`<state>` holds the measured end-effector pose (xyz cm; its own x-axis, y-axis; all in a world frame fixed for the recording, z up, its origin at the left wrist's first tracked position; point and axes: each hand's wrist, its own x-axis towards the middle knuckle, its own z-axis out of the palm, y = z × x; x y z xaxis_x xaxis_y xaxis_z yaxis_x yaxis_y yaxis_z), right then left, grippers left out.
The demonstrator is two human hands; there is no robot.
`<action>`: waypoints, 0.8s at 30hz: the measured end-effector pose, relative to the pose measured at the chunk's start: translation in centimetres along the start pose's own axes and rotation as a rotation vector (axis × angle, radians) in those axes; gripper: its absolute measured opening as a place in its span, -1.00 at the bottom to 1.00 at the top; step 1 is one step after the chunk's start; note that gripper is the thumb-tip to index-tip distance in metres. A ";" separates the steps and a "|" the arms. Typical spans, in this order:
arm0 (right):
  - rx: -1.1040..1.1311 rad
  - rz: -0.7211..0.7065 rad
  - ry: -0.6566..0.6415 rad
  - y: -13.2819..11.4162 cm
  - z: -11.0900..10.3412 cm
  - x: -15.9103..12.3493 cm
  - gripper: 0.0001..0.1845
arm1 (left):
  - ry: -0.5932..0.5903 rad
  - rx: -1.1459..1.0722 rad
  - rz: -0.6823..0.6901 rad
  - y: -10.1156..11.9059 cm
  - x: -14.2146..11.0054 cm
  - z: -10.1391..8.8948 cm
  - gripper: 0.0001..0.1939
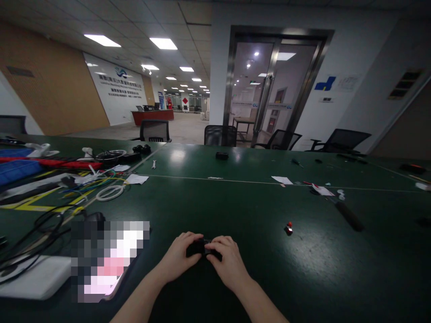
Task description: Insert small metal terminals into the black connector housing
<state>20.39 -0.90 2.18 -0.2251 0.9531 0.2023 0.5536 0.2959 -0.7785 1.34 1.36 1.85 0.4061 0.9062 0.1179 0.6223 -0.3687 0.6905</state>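
Note:
Just above the near part of the green table (249, 215), my left hand (180, 255) and my right hand (227, 258) meet around a small black object (202, 246). Its exact kind I cannot make out, since the fingers cover much of it. The left thumb and fingers pinch its left side. On its right side, the right thumb and fingers close in the same way. A small red and dark item (289, 228) lies on the table to the right of my hands.
At left lie a blurred-out lit device (117, 260), a white box (37, 278), black cables (50, 224) and a coiled white cable (110, 193). Farther off are a wrench (154, 164), a black box (222, 155), papers (282, 180) and a dark bar (349, 216). Chairs (220, 135) line the far edge.

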 end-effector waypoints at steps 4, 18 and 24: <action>0.040 -0.005 0.060 0.3 0.2 -0.2 -0.69 | -0.012 0.006 -0.013 0.3 -0.1 -0.2 -0.57; 0.062 0.054 0.057 0.6 0.2 -0.2 -0.60 | -0.019 0.014 -0.033 -0.1 0.0 0.1 -0.52; 0.083 0.063 0.075 0.7 0.2 -0.2 -0.55 | -0.016 0.017 -0.051 -0.2 0.0 0.2 -0.50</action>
<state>20.65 -0.88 1.42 -0.1297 0.9725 0.1933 0.4960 0.2325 -0.8366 1.31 1.41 1.56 0.3845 0.9204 0.0712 0.6538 -0.3259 0.6829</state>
